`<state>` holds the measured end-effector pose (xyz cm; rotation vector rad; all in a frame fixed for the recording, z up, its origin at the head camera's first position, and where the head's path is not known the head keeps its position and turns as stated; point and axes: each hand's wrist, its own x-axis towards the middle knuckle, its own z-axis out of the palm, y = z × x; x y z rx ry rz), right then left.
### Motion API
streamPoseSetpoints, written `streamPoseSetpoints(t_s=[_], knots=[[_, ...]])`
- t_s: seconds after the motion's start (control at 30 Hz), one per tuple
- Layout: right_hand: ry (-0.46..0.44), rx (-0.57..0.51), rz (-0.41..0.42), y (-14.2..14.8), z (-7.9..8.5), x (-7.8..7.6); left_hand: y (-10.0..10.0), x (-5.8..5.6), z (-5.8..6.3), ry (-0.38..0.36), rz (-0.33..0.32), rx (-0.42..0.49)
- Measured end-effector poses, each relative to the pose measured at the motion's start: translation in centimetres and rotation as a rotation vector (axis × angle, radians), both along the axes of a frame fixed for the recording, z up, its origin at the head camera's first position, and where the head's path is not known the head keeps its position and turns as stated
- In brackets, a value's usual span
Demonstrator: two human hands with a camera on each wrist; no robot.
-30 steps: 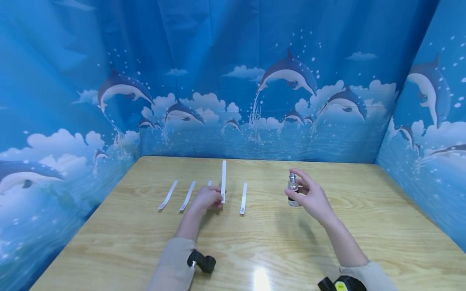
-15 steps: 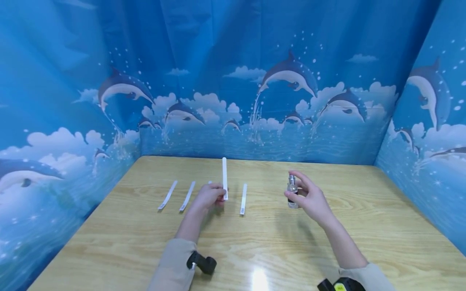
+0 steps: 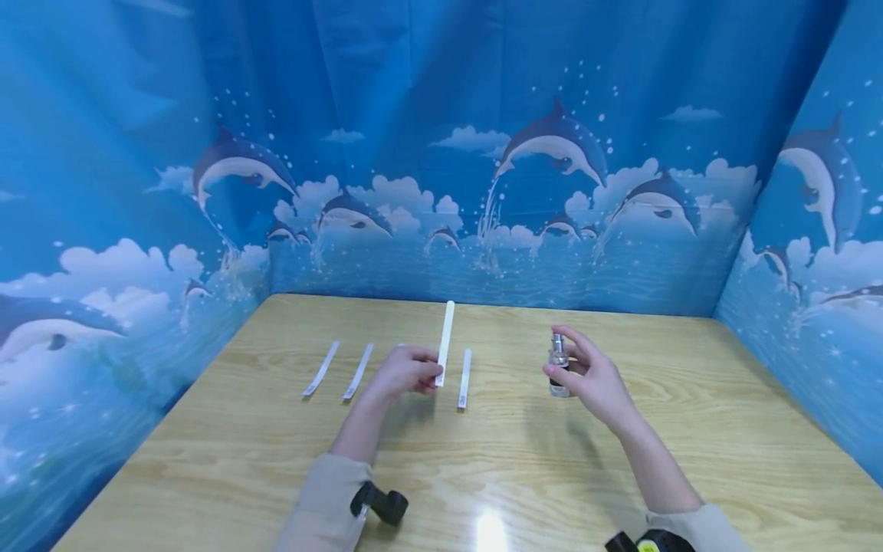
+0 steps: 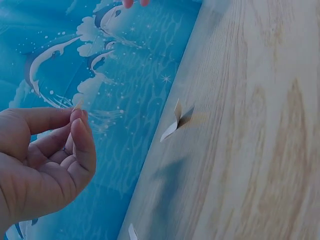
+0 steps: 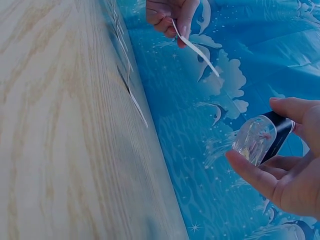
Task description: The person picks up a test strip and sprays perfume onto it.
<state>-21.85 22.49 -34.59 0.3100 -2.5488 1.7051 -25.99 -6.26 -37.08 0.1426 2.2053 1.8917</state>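
Observation:
My left hand pinches the lower end of a white paper test strip between thumb and fingertips. The strip stands up from the fingers, leaning slightly right; in the right wrist view that strip looks gently bent. To the right, my right hand grips a small clear glass spray bottle with a dark label, above the table. One finger rests on top of its silver pump. Seen from the right wrist, the bottle's thick glass base faces the camera.
On the wooden table lie more paper strips: one strip right of the left hand, two to its left, a strip and a strip. Another is mostly hidden behind that hand. A dolphin-print curtain closes off the back and sides.
My left hand has moved a little to the right with the strip, whose top now leans right. My right hand holds the bottle in nearly the same place.

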Motion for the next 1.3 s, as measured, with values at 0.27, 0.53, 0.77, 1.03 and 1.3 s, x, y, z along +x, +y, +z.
streamPoseSetpoints(t_s=[0.27, 0.53, 0.77, 1.03, 1.3], knots=[[0.018, 0.022, -0.005, 0.1, 0.5, -0.1, 0.6, 0.4, 0.7, 0.012, -0.080, -0.011], [0.033, 0.042, 0.007, 0.2, 0.5, -0.3, 1.7, 1.3, 1.7, 0.066, -0.150, -0.047], [0.031, 0.048, 0.004, 0.0, 0.4, -0.2, 2.3, 2.0, 2.0, 0.110, -0.212, -0.094], [0.078, 0.101, 0.003, -0.1, 0.4, -0.2, 3.1, 2.6, 2.7, 0.096, -0.225, -0.157], [0.164, 0.156, 0.017, -0.3, 0.1, 0.2, 3.5, 3.1, 2.6, 0.110, -0.248, -0.177]])
